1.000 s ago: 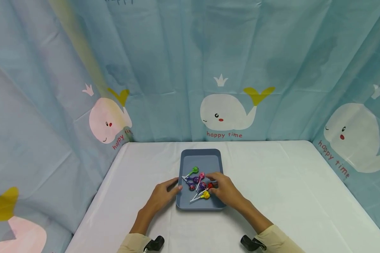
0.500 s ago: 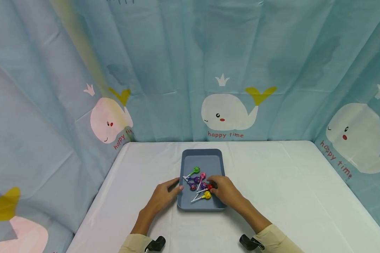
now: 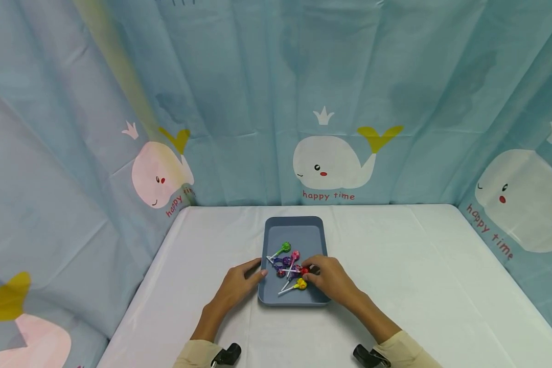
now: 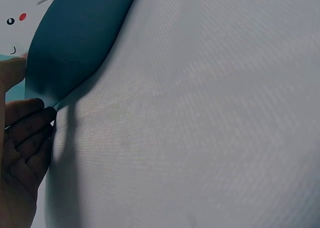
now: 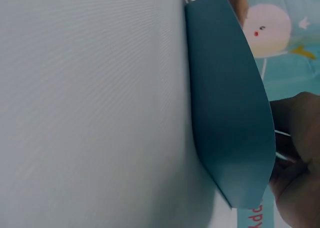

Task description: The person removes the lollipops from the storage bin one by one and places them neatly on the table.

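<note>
Head cam: blue-grey tray on the white worktop. Right hand has its grip pinched narrow on the red lollipop, around the tray's 4 o'clock, stick pointing to 9. Green lollipop sits at 11, yellow lollipop near 5. Left hand is at the tray's 9, grip pretty loose and wide.

Left wrist: tray wall at 10, thumb by the rim, fingertips at the lower edge.

Right wrist: tray wall at 3, pinched candy hidden.
</note>
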`<action>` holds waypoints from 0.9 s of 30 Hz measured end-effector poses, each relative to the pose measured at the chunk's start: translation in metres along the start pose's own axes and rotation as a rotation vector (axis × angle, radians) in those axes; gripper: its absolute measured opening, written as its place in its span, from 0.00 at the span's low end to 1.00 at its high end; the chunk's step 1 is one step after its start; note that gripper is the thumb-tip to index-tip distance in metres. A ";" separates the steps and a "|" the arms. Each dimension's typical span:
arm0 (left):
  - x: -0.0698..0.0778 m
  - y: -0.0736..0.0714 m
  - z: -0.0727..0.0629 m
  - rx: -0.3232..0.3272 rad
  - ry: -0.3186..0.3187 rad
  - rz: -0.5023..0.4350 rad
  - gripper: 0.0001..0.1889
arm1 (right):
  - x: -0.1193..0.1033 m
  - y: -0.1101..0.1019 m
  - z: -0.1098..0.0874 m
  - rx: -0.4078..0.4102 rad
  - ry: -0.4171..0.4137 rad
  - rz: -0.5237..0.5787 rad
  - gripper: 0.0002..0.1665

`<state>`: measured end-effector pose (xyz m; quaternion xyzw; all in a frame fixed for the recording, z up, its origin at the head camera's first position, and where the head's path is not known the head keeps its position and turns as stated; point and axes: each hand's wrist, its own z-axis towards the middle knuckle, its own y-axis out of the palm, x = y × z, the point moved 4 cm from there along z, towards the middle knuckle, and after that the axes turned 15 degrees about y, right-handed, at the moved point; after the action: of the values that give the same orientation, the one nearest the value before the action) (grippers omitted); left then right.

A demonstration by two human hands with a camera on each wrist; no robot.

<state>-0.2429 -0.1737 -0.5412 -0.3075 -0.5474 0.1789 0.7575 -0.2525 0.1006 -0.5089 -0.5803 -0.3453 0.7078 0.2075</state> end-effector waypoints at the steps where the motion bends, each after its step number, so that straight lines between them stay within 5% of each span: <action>1: 0.000 0.000 0.000 0.001 0.000 0.001 0.36 | 0.000 -0.001 -0.001 0.003 -0.005 0.003 0.16; 27: -0.002 0.001 -0.001 0.010 0.000 0.000 0.36 | 0.028 -0.040 -0.019 0.172 0.005 0.223 0.17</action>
<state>-0.2431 -0.1747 -0.5437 -0.3040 -0.5464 0.1816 0.7590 -0.2452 0.1516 -0.5005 -0.5969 -0.2160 0.7521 0.1774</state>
